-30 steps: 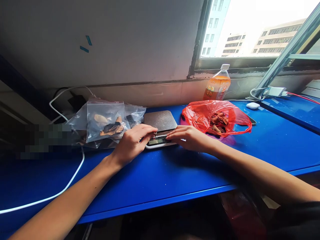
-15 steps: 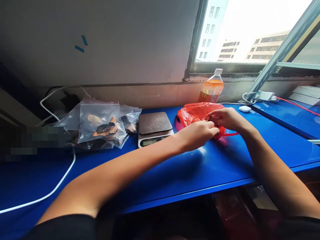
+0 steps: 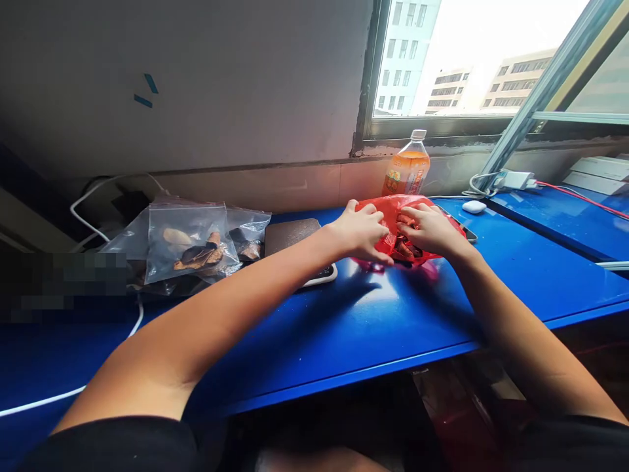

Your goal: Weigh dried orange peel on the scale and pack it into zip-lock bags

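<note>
A red plastic bag (image 3: pixel 388 208) lies on the blue table with its mouth spread, and dark brown dried pieces (image 3: pixel 407 250) show inside. My left hand (image 3: pixel 360 231) is at the bag's left side, fingers apart and thumb stretched out. Over the right side of the mouth is my right hand (image 3: pixel 428 228), its fingers spread and slightly bent against the red plastic. Left of the bag sits a kitchen scale (image 3: pixel 289 236) with a dark plate, partly covered by my left forearm; its display is hidden.
Clear zip bags (image 3: pixel 189 226) with dried brown pieces are piled at the left. A bottle of orange drink (image 3: pixel 407 167) stands behind the red bag. A white earphone case (image 3: pixel 474 207), a charger (image 3: pixel 514 179) and cables lie at the back right. A phone-like edge (image 3: pixel 470 234) shows beside my right hand.
My hands, close together at the bag's front before, have moved apart to its two sides. The bag's mouth is now wider and its contents show. The view has shifted slightly.
</note>
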### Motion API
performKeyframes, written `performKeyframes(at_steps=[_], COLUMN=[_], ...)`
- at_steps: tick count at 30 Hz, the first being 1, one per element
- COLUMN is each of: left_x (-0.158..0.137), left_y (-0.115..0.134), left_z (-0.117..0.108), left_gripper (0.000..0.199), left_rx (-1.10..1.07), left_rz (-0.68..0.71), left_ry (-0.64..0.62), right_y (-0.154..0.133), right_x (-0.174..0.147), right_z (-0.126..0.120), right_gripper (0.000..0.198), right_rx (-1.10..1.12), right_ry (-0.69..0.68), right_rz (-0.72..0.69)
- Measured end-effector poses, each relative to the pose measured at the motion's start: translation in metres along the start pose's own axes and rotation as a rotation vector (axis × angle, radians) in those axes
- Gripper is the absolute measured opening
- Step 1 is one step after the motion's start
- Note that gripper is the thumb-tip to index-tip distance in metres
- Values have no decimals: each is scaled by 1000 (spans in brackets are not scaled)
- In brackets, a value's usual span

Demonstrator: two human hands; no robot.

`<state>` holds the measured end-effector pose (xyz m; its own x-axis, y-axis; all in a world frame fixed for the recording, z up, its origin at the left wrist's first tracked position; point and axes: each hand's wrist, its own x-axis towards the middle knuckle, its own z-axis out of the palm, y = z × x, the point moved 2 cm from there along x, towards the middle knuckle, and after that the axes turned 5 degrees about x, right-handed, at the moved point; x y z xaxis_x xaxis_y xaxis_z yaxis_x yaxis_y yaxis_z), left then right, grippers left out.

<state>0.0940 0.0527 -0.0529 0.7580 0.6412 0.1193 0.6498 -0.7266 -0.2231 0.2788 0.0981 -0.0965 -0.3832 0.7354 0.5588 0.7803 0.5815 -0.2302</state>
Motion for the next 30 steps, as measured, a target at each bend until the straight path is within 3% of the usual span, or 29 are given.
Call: performKeyframes(at_steps=[3, 5, 9, 11, 13, 15, 17, 22, 27, 30], left_x=[-10, -9, -5, -11, -25, -43, -63, -123, -207, -258], left_y=[7, 5, -22, -38, -49, -52, -50, -58, -118, -156], left_z=[1, -3, -35, -53, -64, -68, -64, -46, -33, -24], left_gripper=[17, 21, 26, 26, 22, 18, 19, 26, 23, 33], left_rx=[-44, -81, -181, -225, -276, -315, -303, -189, -58, 1], left_rz=[-47, -138, -324, -366, -384, -400, -410, -431, -800, -951], left_ry=[122, 201, 288, 311, 327, 311, 282, 291, 490, 586], right_y=[-11, -19, -48, -76, -110, -138, -153, -157, -162, -167], right_x=[1, 1, -7, -19, -32, -42, -46, -42, -42, -40], right_z=[4, 1, -8, -3, 14, 32, 43, 47, 44, 38], right_gripper=[64, 69, 33, 25, 21, 19, 21, 20, 20, 17], right_rx=[48, 107, 68, 14, 17, 51, 102, 158, 118, 120], right_ry=[100, 135, 314, 386, 186, -8, -87, -99, -151, -76], right_rz=[40, 36, 32, -100, -384, -546, -561, -506, -467, -450])
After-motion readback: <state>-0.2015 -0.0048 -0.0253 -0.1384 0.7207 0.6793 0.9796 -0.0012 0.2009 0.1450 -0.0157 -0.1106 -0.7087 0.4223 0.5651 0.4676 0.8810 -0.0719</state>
